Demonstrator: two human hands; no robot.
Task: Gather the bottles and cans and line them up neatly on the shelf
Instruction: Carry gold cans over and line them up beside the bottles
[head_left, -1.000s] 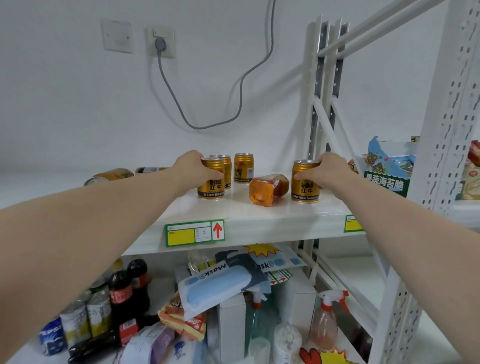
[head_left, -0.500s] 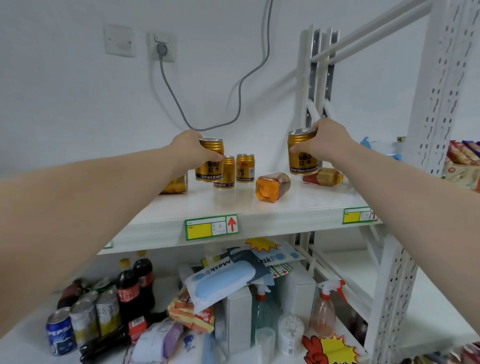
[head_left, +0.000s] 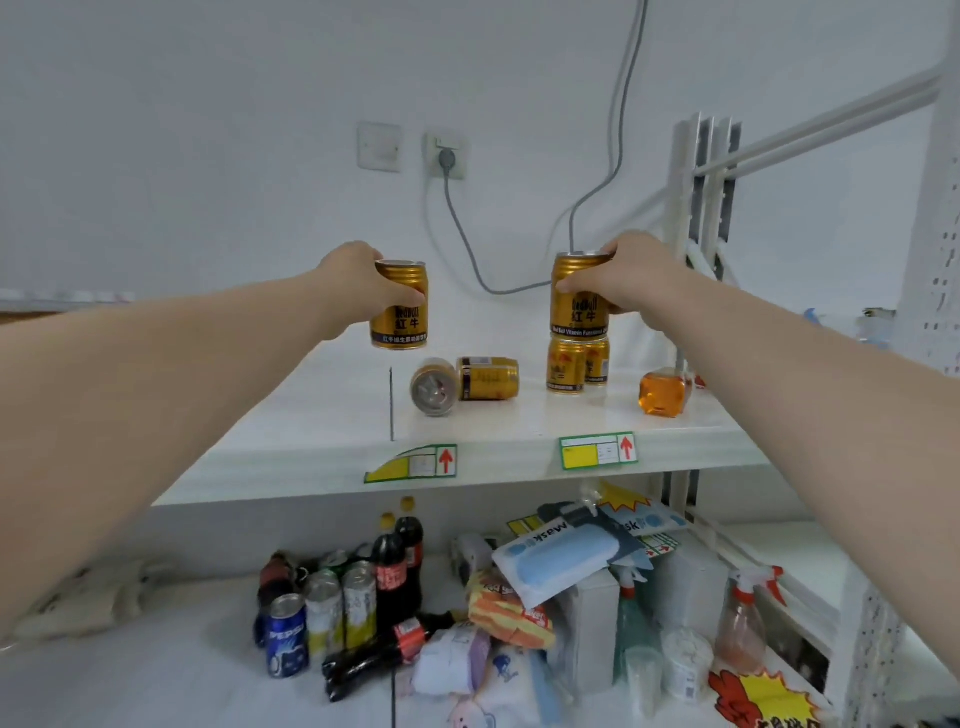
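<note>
Shelf (head_left: 322, 415) lower in view; left hand (head_left: 358, 286) grips left can (head_left: 400, 317), right hand (head_left: 628, 275) grips right can (head_left: 579, 312), both lifted higher.

Behind the orange bottle (head_left: 662, 395) a red thing (head_left: 700, 382) is mostly hidden, left of that bottle the rear can (head_left: 597, 362) is half covered by the front can (head_left: 563, 365), and the right hand (head_left: 634, 278) hides the far side of the raised can (head_left: 576, 312).

A shop: white steel shelving (head_left: 311, 415) carrying price tags (head_left: 597, 451), with packaged goods (head_left: 561, 558) stocked below.
</note>
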